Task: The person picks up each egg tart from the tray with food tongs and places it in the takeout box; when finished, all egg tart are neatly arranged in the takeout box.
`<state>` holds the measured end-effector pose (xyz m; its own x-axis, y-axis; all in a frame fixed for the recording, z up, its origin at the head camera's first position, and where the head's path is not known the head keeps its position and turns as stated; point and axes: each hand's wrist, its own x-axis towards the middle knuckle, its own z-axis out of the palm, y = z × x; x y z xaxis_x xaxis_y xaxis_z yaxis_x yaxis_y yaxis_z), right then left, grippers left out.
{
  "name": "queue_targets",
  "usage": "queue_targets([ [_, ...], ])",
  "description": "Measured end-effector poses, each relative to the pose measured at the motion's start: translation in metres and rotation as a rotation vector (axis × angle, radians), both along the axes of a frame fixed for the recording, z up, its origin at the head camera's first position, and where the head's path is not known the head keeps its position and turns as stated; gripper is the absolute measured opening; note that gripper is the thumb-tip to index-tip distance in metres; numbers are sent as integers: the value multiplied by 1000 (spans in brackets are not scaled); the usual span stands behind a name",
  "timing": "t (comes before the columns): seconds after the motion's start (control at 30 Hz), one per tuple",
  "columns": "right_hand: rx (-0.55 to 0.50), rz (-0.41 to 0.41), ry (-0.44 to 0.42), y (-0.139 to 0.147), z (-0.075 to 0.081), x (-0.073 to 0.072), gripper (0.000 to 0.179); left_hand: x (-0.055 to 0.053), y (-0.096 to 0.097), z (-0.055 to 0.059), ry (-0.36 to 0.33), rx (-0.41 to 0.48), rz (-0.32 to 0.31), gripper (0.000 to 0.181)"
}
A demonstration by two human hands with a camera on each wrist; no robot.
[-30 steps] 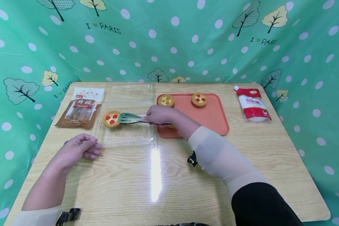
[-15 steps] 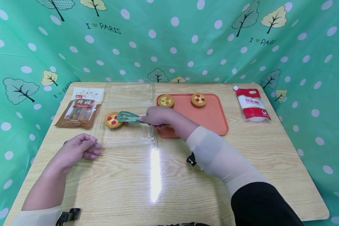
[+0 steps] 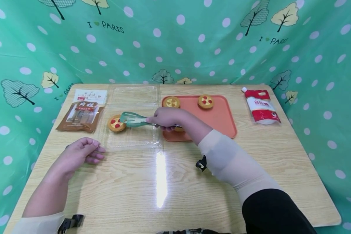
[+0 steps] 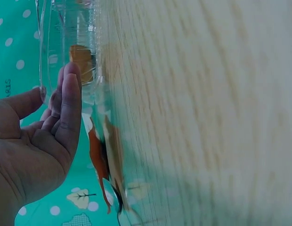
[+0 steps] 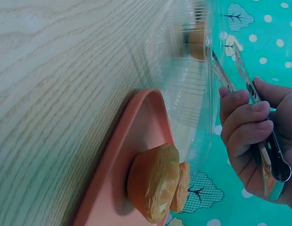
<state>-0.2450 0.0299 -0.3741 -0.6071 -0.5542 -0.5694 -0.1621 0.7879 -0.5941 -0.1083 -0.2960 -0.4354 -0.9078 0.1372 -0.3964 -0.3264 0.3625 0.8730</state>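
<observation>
My right hand grips green-tipped metal tongs reaching over the clear plastic container. The tongs' arms stand apart, and their tips overlap the edge of an egg tart with red toppings in the head view. That tart sits in the container's left part. In the right wrist view the tong tips rise beside the tart, above the container wall. At the container's front left corner my left hand pinches the clear rim between thumb and fingers, seen closer in the left wrist view.
A coral tray right of the container bears a yellow-topped tart, a red-topped tart and another partly hidden under my right hand. A brown spice packet lies left, a red-and-white pouch right.
The red-topped tart in the container shifted slightly right, then stayed. The tongs' arms have spread apart, and the right hand has lifted a little. The left hand has stayed at the rim.
</observation>
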Motion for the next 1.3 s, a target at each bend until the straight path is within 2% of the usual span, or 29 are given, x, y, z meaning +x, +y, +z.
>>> queue_targets([
  [0.3,23,51,12,-7,-3,1,58,1,1,2,-3,3,1,33],
  [0.67,-45,45,-19,1,-6,-3,57,1,0,1,-12,6,3,34],
  [0.8,-92,22,-46,17,-2,-6,55,1,0,0,-13,9,3,35],
  [1.0,-152,-23,-44,53,10,-6,54,0,1,2,-11,3,0,35],
  [1.2,-164,-86,11,95,17,-1,61,0,1,2,-4,-8,2,39],
  [1.3,-159,-128,36,114,18,2,57,1,0,0,-9,-5,-1,39],
])
